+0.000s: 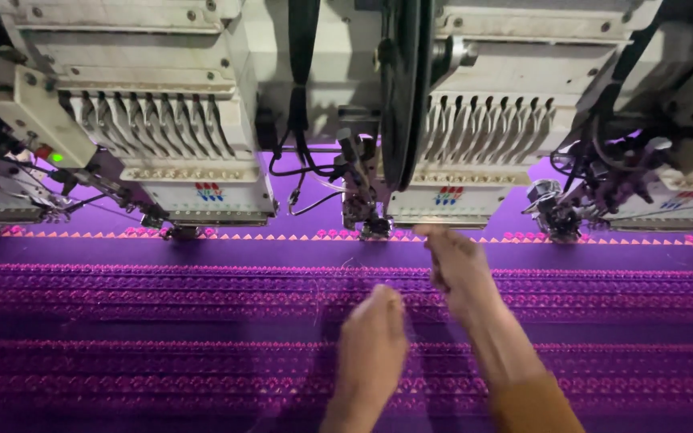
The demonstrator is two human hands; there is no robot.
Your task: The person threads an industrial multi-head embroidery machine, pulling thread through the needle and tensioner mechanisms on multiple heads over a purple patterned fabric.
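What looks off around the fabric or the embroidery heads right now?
Nothing clearly damaged. Faint loose threads lie across the purple fabric near the left hand; the right hand is too blurred to judge.

Your fabric (122, 321): purple, crossed by rows of pink stitched motifs.
Your fabric's far edge: pink triangle border.
Machine heads (186, 104): off-white, green lamp (57, 157).
Your sleeve (535, 405): mustard brown.
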